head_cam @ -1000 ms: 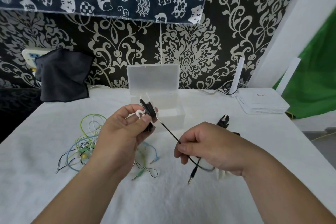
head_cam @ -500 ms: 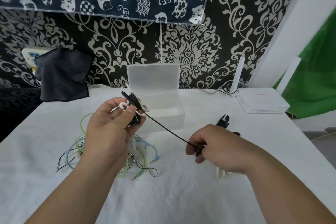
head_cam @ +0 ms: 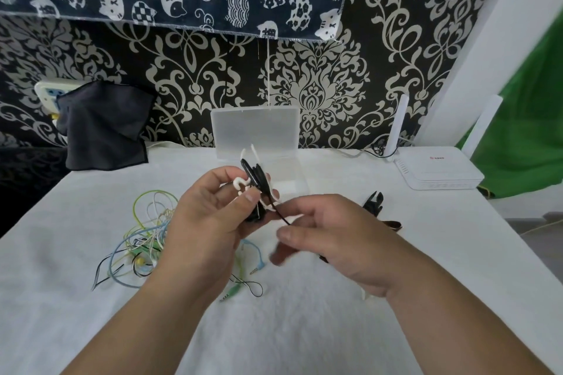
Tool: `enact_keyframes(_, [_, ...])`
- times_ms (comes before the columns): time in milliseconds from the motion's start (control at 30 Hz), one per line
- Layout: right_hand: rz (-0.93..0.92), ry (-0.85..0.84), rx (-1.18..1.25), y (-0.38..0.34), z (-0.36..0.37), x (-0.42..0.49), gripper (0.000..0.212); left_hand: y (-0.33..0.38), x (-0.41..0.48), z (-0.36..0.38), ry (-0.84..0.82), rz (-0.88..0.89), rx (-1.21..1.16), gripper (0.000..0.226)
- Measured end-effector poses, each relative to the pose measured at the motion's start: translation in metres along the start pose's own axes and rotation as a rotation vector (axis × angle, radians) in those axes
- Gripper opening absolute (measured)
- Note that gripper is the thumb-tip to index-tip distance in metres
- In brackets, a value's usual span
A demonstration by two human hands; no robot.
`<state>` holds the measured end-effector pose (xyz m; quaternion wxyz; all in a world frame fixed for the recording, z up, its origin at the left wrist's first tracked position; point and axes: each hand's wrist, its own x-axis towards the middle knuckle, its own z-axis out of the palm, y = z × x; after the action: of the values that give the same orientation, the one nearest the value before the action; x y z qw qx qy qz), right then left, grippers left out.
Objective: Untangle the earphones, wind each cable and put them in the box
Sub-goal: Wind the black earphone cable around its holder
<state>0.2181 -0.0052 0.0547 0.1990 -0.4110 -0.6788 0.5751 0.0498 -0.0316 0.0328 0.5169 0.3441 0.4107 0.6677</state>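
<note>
My left hand grips a wound coil of black earphone cable with a white twist tie on it, held above the table. My right hand is close beside it and pinches the short free end of that black cable; its lower fingers are blurred. A tangle of green, blue, white and black earphones lies on the white cloth to the left, partly behind my left wrist. The clear plastic box stands open behind my hands, its lid upright against the wall.
Black cutters lie right of my right hand. A white router sits at the back right, a dark cloth hangs at the back left. Loose plugs and a thin black loop lie below my left hand.
My right hand moved up and left along the black cable, closing on my left hand; the taut stretch of cable between them is now short. My left hand shifted right, back in front of the box.
</note>
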Motion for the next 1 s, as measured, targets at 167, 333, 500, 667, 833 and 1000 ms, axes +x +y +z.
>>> enact_keyframes(167, [-0.005, 0.141, -0.13, -0.001, -0.004, -0.001, 0.023, -0.003, -0.002, -0.006, 0.019, 0.018, 0.157, 0.018])
enact_keyframes(333, [-0.068, 0.124, -0.078, -0.007, -0.001, -0.004, 0.024, -0.006, -0.006, -0.001, -0.012, 0.11, 0.446, 0.028])
enact_keyframes(500, [-0.102, 0.283, -0.107, -0.01, -0.01, -0.008, 0.023, -0.003, -0.01, 0.002, -0.039, 0.035, 0.549, 0.025])
enact_keyframes(667, [-0.173, 0.432, -0.151, -0.011, -0.021, -0.008, 0.018, -0.006, -0.01, 0.0, -0.159, -0.046, 0.579, 0.029])
enact_keyframes(833, [-0.159, 0.579, -0.132, -0.001, -0.025, -0.003, 0.011, -0.006, -0.013, 0.003, -0.261, -0.089, 0.432, 0.026])
enact_keyframes(1000, [-0.061, 0.568, -0.049, 0.004, -0.023, 0.0, 0.016, -0.006, -0.013, 0.004, -0.288, -0.101, 0.282, 0.024])
